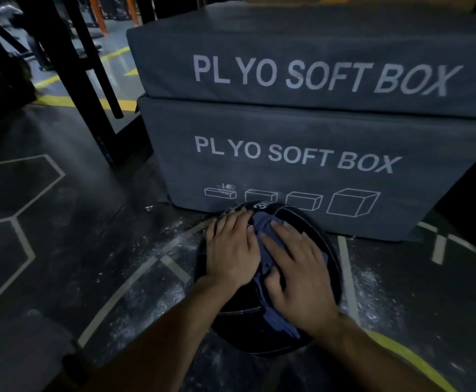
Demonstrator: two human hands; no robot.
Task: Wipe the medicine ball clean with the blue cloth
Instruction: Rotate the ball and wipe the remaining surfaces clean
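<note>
— How were the hands?
— The right hand (pixel 293 267) lay flat, pressing the blue cloth (pixel 262 230) on the ball (pixel 310 222); the left hand (pixel 231 250) lay spread beside it.
— And the ball?
— Directly under both hands, on the floor (pixel 61 250), touching the grey box (pixel 302 165).
</note>
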